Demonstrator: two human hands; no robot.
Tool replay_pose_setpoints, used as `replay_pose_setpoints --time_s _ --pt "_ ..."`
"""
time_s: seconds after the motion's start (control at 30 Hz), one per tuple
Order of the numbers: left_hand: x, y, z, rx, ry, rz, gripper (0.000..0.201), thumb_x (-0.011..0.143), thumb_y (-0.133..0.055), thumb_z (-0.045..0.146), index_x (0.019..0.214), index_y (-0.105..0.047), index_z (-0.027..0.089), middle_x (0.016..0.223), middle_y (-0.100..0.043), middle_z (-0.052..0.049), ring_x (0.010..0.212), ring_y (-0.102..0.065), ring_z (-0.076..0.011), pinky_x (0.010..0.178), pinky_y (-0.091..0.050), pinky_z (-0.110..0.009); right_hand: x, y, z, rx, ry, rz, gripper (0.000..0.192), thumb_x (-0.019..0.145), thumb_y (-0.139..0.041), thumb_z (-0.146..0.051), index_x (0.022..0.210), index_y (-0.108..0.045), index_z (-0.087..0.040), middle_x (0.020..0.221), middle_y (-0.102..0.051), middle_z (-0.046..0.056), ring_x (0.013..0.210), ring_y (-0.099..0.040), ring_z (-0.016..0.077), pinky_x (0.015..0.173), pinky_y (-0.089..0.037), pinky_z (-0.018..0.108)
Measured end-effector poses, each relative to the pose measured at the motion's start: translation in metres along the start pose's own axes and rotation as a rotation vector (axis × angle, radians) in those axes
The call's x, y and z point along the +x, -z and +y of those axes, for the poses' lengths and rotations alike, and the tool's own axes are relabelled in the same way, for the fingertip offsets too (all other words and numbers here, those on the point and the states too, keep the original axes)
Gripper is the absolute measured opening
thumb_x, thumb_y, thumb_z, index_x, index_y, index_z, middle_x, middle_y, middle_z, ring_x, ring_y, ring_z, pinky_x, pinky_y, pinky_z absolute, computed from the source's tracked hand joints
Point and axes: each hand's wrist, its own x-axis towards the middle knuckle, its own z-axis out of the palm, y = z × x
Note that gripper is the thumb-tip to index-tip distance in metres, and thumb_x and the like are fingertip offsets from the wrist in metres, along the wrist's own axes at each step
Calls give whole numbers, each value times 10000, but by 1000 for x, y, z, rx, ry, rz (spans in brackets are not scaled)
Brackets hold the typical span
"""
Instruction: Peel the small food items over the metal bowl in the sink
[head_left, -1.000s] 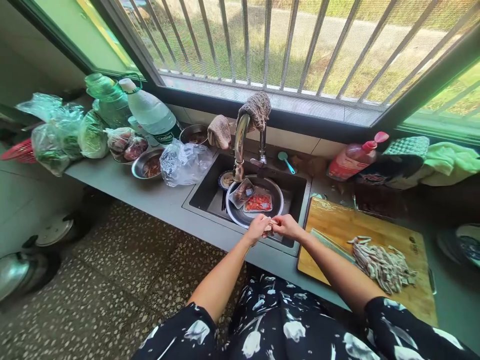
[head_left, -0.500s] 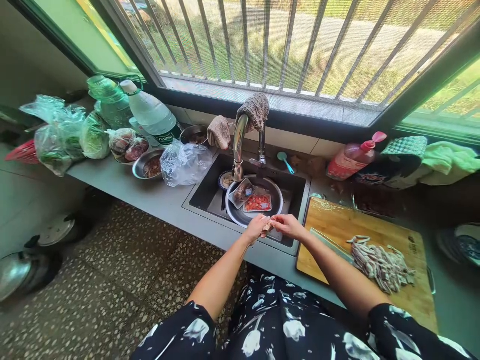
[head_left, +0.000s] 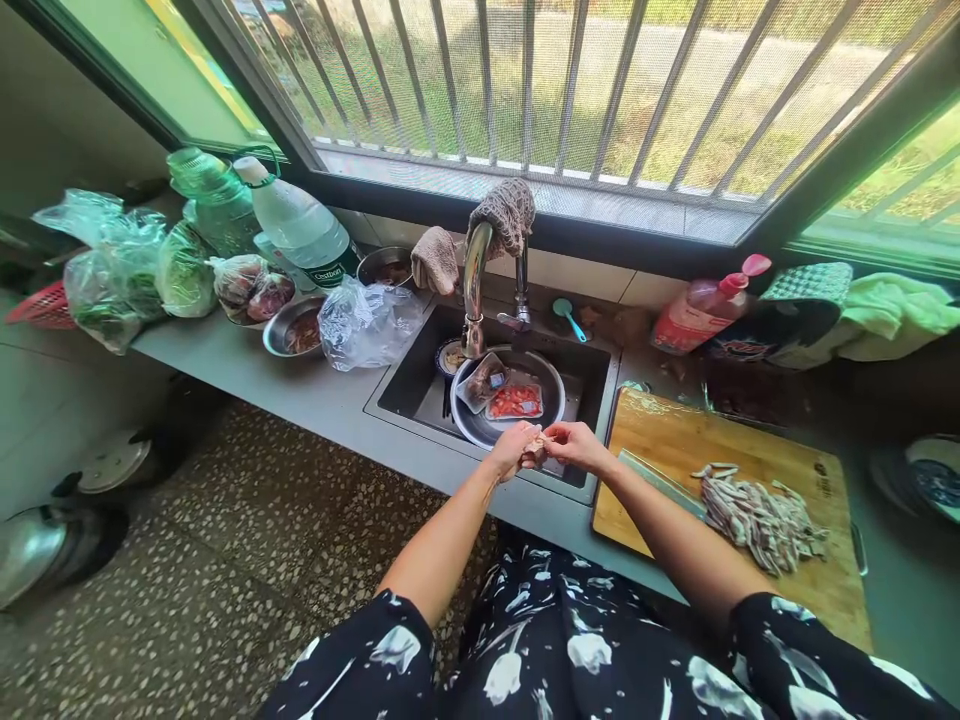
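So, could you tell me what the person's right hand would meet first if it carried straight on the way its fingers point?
Almost at once the small pale piece pinched between both hands, then the left hand just behind it; depth is hard to judge.

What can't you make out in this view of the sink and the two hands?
Head view only:
- Small pale piece pinched between left hand and right hand: too small, fingers cover it.
- Round steel basin contents: small and blurred.
- Dark bowl: cut off by the right edge.
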Motion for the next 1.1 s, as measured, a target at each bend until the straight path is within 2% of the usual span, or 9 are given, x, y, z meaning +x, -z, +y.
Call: replay_pose_setpoints --time_s 0.13,0.3,0.37,0.5,0.57,0.7,0.83,1.0,1.1 --pt "0 1 1 -10 9 -43 352 710 -570 467 708 -423 147 496 -426 50 331 -286 -15 307 -177 -139 -2 -2 -3 -72 23 48 170 671 -488 -274 728 -582 -144 458 -490 -50 370 -413 58 364 -301 156" --pt "0 2 -1 39 -28 -78 354 720 -543 478 710 -397 155 506 -442 47 337 -321 -28 313 -185 -147 -1 -4 6 -124 82 74 226 689 -389 -218 677 -604 -151 431 -471 -49 381 -409 63 398 -309 164" --pt "1 3 -4 98 -62 -9 354 716 -538 481 730 -388 161 518 -459 45 356 -351 -41 323 -200 -149 0 -2 7 -146 58 97 247 708 -379 -239 696 -610 -153 435 -468 -48 387 -407 68 402 -309 170" --pt "7 5 -9 262 -125 227 322 701 -567 440 735 -388 175 527 -464 54 408 -387 -55 363 -242 -153 2 1 0 -212 21 202 267 740 -430 -352 717 -614 -159 461 -486 -39 406 -414 75 401 -301 178" --pt "9 5 -11 315 -139 269 307 705 -565 433 725 -396 178 517 -452 58 415 -388 -56 377 -252 -158 3 -2 -5 -138 -18 185 251 731 -461 -371 751 -600 -163 468 -499 -39 391 -418 72 385 -306 174" --pt "9 2 -14 308 -165 199 348 710 -533 494 732 -385 180 509 -425 67 393 -370 -52 363 -247 -156 4 -12 -6 38 -86 140 172 700 -489 -319 717 -560 -163 441 -491 -46 350 -413 66 341 -311 163" --pt "8 -1 -14 270 -195 112 388 712 -512 537 759 -382 176 524 -428 64 379 -376 -49 348 -248 -152 4 -13 -2 62 -40 166 155 689 -498 -315 659 -536 -167 433 -487 -53 335 -402 58 325 -298 158" --pt "7 0 -13 272 -225 125 394 728 -484 554 750 -367 179 490 -426 68 347 -376 -51 338 -247 -159 0 -8 -4 280 -83 54 254 688 -528 -413 764 -519 -171 544 -572 -27 408 -503 90 382 -391 190" --pt "6 -1 -14 273 -221 106 392 732 -480 554 744 -350 185 486 -419 75 344 -379 -51 339 -253 -156 0 -9 -4 291 -73 61 250 652 -579 -406 699 -493 -176 478 -538 -42 391 -495 96 372 -383 193"
